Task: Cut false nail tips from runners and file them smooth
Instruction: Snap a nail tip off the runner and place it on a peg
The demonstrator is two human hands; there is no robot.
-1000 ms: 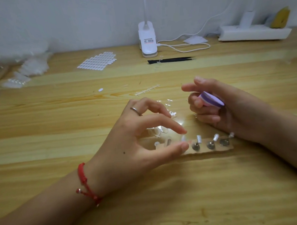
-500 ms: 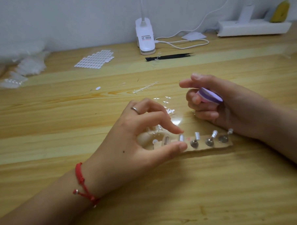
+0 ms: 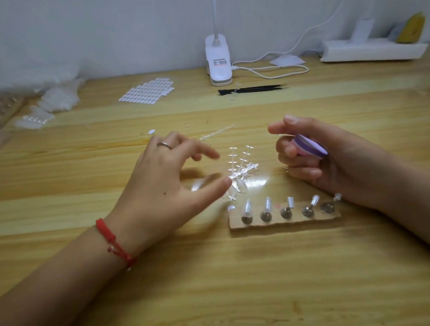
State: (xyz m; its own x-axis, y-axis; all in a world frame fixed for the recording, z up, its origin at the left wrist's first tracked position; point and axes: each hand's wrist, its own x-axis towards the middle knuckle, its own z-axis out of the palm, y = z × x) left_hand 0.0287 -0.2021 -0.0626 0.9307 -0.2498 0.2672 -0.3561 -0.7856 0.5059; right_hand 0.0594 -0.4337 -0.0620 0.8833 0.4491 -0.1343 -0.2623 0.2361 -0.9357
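Left hand (image 3: 161, 189), fingers spread, has left the cardboard strip (image 3: 285, 222) of mounted nail tips (image 3: 246, 207) for the clear runners (image 3: 243, 169) at centre frame — next tip likely due; right hand (image 3: 332, 162) grips the file (image 3: 309, 146).

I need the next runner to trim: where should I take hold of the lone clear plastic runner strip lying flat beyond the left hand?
Probably pinch the clear plastic runner strip at mid-spine, from above, with the open left hand. It lies flat and thin on the wooden table, side stubs sticking out, so only its long edges offer grip.
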